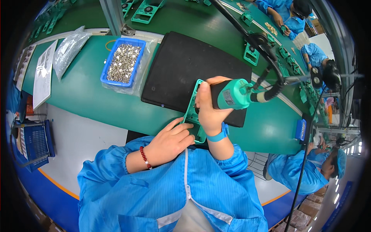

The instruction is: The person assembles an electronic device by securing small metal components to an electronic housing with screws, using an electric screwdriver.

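My right hand (210, 112) is wrapped round a green and black electric screwdriver (235, 94), its cord end toward the right. The screwdriver's tip is hidden behind my fingers, over a long green plastic housing (191, 109). This housing has open compartments and lies at the near edge of a black mat (176, 65), partly under my right hand. My left hand (170, 144) grips the housing's near end, fingers bent over its side wall. Whether a screw sits under the tip cannot be seen.
Left of the mat, a blue tray (103, 75) of small metal screws rests on a clear plastic bag. Farther left are a bubble-wrap bag (71, 50) and a paper sheet (43, 75). A conveyor (185, 19) carries green housings behind. Co-workers sit at the right.
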